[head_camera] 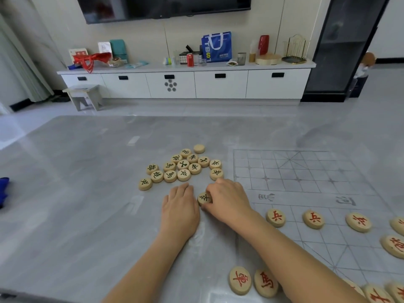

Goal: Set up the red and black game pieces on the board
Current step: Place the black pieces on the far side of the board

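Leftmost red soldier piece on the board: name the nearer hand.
Right. The right hand, pinching a black piece, sits just left of the red soldier piece; the left hand lies farther left.

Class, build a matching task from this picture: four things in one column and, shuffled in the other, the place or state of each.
1. left hand
2. right hand
3. red pieces
4. black pieces

A. set on the board
B. pinches a single piece
C. grouped on the table, beside the board
D. lies flat, holds nothing

Pairs: 1-D, 2-B, 3-A, 4-C
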The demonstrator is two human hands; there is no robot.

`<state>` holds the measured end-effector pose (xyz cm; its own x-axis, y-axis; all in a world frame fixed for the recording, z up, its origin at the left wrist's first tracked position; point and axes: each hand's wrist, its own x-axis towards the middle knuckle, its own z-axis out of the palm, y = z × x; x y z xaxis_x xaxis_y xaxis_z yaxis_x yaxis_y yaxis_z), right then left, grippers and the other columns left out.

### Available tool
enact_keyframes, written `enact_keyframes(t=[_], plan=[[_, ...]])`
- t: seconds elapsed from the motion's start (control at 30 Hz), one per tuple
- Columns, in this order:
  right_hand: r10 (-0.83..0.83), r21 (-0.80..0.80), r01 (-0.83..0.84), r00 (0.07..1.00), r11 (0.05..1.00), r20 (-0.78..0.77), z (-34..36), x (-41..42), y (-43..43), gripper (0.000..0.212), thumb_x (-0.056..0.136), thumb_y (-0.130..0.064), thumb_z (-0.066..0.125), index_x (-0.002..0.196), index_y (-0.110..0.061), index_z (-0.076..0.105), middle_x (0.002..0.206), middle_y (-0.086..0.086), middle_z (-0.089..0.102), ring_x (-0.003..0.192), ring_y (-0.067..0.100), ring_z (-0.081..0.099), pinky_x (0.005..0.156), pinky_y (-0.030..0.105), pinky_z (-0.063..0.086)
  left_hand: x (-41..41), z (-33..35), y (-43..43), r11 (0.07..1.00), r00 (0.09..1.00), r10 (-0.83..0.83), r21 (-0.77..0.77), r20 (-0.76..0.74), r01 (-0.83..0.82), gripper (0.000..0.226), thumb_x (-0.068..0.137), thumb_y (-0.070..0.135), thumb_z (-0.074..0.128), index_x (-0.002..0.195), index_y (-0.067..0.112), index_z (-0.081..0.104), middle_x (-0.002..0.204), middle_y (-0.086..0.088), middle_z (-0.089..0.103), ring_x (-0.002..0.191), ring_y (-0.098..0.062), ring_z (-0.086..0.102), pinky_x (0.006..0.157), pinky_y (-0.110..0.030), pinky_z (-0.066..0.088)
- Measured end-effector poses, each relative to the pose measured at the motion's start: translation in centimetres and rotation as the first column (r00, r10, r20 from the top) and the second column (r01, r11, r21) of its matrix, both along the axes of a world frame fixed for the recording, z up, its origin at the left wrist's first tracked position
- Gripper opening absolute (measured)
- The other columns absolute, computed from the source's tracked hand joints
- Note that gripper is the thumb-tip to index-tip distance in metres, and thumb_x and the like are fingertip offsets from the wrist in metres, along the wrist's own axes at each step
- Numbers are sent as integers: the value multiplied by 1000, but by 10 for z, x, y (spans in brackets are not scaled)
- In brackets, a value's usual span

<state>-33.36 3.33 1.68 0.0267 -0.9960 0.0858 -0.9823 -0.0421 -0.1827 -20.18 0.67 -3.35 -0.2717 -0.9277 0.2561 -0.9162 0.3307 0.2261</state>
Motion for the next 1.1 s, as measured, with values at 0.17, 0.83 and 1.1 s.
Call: enact_keyframes(t=[0.17, 0.83, 1.1], plan=[[-89, 96, 63, 950, 993, 298, 12, -12, -31, 53, 75, -53, 68, 116, -21, 60, 110, -1, 58, 103, 20, 55, 86, 34, 44, 1, 0, 2, 999, 999, 18, -40, 31, -17, 40, 82, 29, 36, 102, 14, 68, 110, -2, 67, 99, -23, 61, 75, -35, 50], [6, 41, -9, 998, 999, 63, -3, -25, -198, 21, 92, -23, 43, 86, -18, 63, 90, 2, 61, 86, 25, 57, 67, 33, 40, 0, -3, 0, 999, 999, 38, -20, 22, -37, 40, 80, 28, 37, 108, 18, 63, 112, 3, 63, 102, -18, 60, 80, -34, 49], [-171, 181, -46, 164, 982, 972, 35, -54, -101, 30, 103, -24, 30, 107, -17, 58, 89, 9, 70, 63, 11, 61, 51, 22, 29, 2, -4, -3, 999, 998, 50, -15, 40, -50, 47, 84, 33, 30, 114, 16, 63, 118, 0, 62, 109, -22, 56, 86, -38, 45]])
